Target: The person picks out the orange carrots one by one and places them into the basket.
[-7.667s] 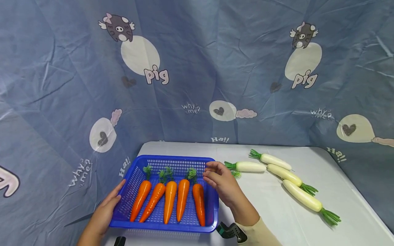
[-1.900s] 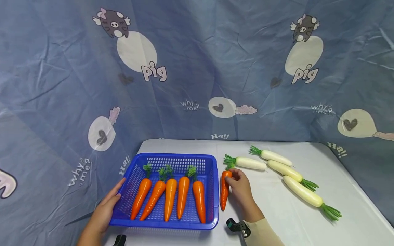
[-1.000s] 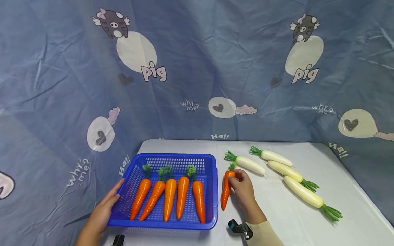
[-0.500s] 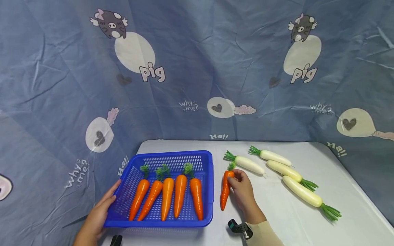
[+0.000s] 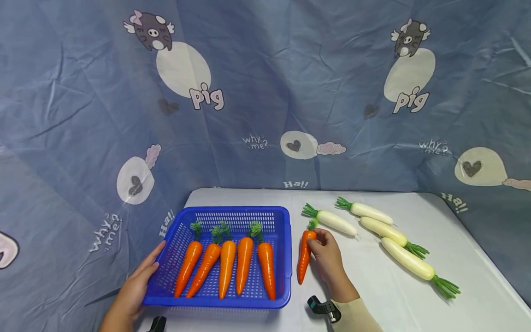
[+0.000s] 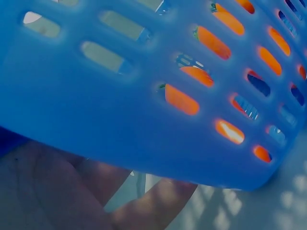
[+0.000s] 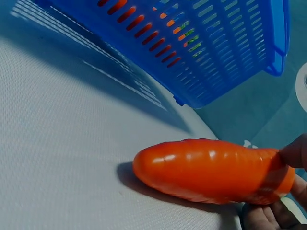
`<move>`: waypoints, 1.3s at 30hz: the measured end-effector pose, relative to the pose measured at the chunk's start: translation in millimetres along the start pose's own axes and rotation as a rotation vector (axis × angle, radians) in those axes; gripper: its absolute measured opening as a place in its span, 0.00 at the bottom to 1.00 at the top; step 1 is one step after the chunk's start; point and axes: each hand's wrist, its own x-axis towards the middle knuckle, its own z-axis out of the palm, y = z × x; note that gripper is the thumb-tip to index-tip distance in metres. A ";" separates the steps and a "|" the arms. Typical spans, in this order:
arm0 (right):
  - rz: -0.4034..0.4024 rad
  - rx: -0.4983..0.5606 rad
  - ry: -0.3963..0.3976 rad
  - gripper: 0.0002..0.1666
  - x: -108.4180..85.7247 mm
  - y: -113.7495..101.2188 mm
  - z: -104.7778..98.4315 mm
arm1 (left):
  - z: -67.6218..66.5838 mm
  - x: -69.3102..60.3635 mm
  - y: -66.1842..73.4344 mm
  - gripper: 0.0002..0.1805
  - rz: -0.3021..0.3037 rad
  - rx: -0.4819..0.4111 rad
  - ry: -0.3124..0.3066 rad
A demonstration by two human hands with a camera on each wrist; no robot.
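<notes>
A blue plastic basket (image 5: 215, 302) holds several orange carrots (image 5: 227, 269) with green tops, laid side by side. My left hand (image 5: 134, 288) grips the basket's left side; the left wrist view has its fingers (image 6: 158, 203) beneath the basket's edge. Just right of the basket, another carrot (image 5: 304, 260) lies on the white table. My right hand (image 5: 329, 258) pinches this carrot near its leafy end, thumb on top. In the right wrist view, the carrot's tip (image 7: 153, 165) points away from the hand, close above its own shadow.
Behind the right hand lies a white radish (image 5: 336, 222) with green leaves. Farther right are an upper radish (image 5: 371, 213), a middle one (image 5: 383, 230) and a lower one (image 5: 408, 259). A blue patterned cloth (image 5: 257, 92) hangs around the table (image 5: 415, 313).
My right hand has moved from the basket's right rim to the carrot outside. The nearest radish has swung to a slant. The basket, tilted half a second ago, is level again, slightly farther left.
</notes>
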 end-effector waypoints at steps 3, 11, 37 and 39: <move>0.011 0.018 -0.006 0.26 -0.6 -0.4 -0.6 | 0.2 1.5 0.2 0.31 -0.006 0.021 -0.004; 0.016 0.058 -0.014 0.25 -1.7 -1.6 -0.2 | 1.7 2.1 1.9 0.32 0.000 0.070 0.005; 0.067 0.078 0.005 0.25 -4.4 -13.6 -8.5 | 1.7 1.5 1.5 0.31 0.045 0.083 -0.001; 0.065 0.076 0.005 0.24 -4.4 -15.0 -9.8 | 1.9 1.4 1.4 0.31 0.046 0.095 0.003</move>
